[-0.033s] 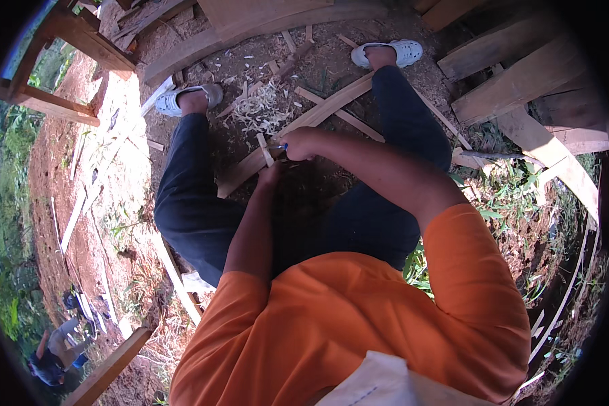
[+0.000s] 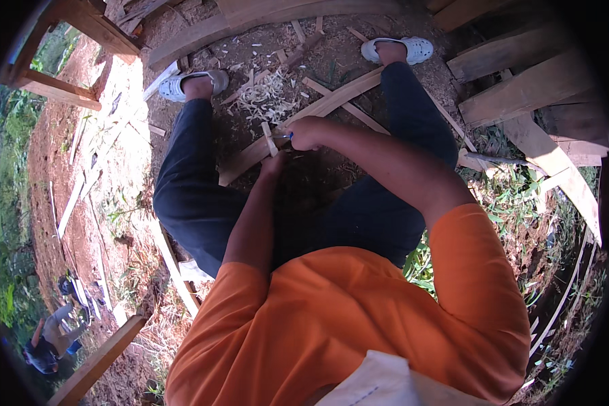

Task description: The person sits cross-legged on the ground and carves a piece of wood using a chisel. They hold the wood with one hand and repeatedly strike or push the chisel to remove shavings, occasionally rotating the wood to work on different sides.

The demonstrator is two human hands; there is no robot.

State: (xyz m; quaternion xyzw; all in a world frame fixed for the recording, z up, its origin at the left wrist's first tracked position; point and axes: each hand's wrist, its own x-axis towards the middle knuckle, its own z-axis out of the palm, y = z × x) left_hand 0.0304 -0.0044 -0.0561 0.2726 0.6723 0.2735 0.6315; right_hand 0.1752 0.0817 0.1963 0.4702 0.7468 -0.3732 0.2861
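Observation:
My left hand (image 2: 273, 164) is closed round the lower end of a short pale wood stick (image 2: 269, 137), which points up and away from me. My right hand (image 2: 307, 133) grips a small knife-like tool with a blue handle (image 2: 289, 136). Its thin metal part reaches left to the stick's side; its exact shape is too small to make out. Beneath both hands, a long wooden board (image 2: 240, 166) lies slantwise between my legs. Just beyond it is a heap of curled wood shavings (image 2: 269, 97).
A curved plank (image 2: 203, 44) spans the far side, with offcuts before it. Heavy timbers (image 2: 521, 84) are stacked at the right. A post (image 2: 101, 362) rises at the lower left, near another person (image 2: 47, 348). Wood strips lie on sunlit soil at the left.
The whole view has shifted slightly. Both hands keep their hold, and the blue-handled tool stays against the stick.

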